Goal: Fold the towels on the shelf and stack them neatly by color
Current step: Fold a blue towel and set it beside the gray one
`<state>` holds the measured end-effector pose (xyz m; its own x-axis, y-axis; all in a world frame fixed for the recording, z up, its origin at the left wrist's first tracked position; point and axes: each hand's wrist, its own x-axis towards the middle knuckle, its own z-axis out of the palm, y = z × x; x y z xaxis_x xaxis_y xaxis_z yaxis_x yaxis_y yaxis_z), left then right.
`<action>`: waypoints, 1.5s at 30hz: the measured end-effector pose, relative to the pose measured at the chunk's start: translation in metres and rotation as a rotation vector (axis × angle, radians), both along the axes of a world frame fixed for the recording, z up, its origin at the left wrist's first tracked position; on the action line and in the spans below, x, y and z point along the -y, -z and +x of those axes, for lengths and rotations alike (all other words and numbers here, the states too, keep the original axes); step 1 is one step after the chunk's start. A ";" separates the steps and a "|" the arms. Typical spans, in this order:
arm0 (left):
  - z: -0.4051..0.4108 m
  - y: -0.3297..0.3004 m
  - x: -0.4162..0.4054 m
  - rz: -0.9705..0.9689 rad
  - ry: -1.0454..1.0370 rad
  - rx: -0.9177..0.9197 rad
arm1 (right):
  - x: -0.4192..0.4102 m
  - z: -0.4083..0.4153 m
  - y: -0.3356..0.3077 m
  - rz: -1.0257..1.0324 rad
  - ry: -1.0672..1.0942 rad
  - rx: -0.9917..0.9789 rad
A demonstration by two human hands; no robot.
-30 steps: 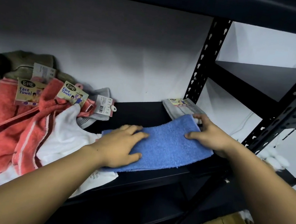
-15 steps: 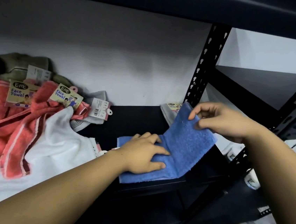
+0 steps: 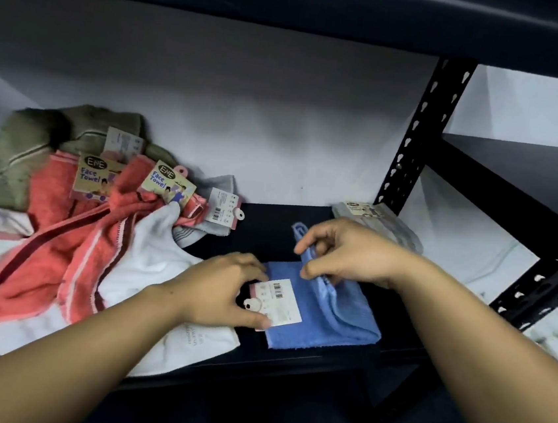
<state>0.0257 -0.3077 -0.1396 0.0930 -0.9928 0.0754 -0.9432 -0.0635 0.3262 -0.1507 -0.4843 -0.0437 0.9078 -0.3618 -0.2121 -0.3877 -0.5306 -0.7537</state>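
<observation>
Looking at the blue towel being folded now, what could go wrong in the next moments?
1. The paper tag lies on top of the blue towel; the left hand holds it, but it may get trapped in the fold or crease.
2. The right hand pinches only a raised edge, so the fold may land crooked.
3. The towel sits near the shelf's front edge and may slide off.

Left hand [image 3: 224, 291]: forearm reaching forward, fingers curled, pinching.
Right hand [image 3: 345, 252]: reaching in, fingers and thumb pinched together.
</observation>
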 end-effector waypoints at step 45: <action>-0.008 0.012 -0.017 -0.157 -0.157 -0.146 | -0.016 -0.034 0.093 -0.605 0.060 0.166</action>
<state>0.0179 -0.2908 -0.1518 0.2665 -0.9424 0.2022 -0.8681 -0.1435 0.4752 -0.1850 -0.4684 -0.1371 0.8856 -0.4245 0.1883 -0.3332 -0.8632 -0.3792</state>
